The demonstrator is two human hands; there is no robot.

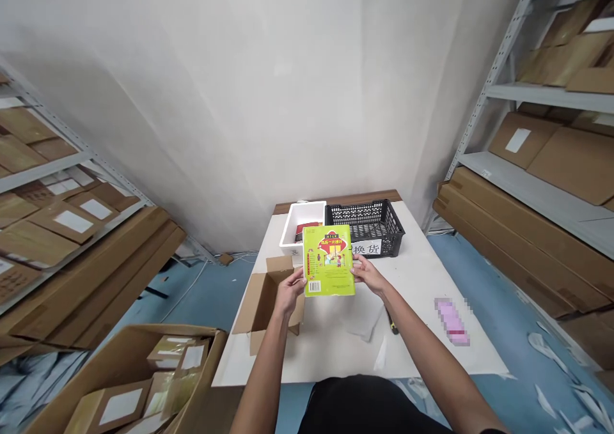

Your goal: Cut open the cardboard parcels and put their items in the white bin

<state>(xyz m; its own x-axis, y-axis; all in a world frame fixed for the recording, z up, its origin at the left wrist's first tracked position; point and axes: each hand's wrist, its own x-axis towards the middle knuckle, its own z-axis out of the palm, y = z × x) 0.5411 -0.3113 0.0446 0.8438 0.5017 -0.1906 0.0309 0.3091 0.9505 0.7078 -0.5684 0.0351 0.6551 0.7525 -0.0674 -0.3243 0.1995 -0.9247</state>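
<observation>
A bright green picture book [329, 274] is held up above the white table [330, 357], its printed cover with a red panel and a barcode facing me. My left hand [290, 288] grips its lower left edge, and my right hand [368, 274] pinches its right edge. Just left of the book stands an open cardboard box [261, 303] with its flaps spread. Behind the book are a white bin [290, 226] with a red item [309, 226] in it and a black plastic crate [396, 229] bearing a paper label with handwritten characters.
A yellow-and-black tool [392, 322] lies partly behind my right forearm. A blurred pink item [451, 322] rests on the table's right side. A big carton [119, 341] of parcels stands at lower left. Shelves with boxes [551, 143] flank both sides; paper scraps litter the blue floor.
</observation>
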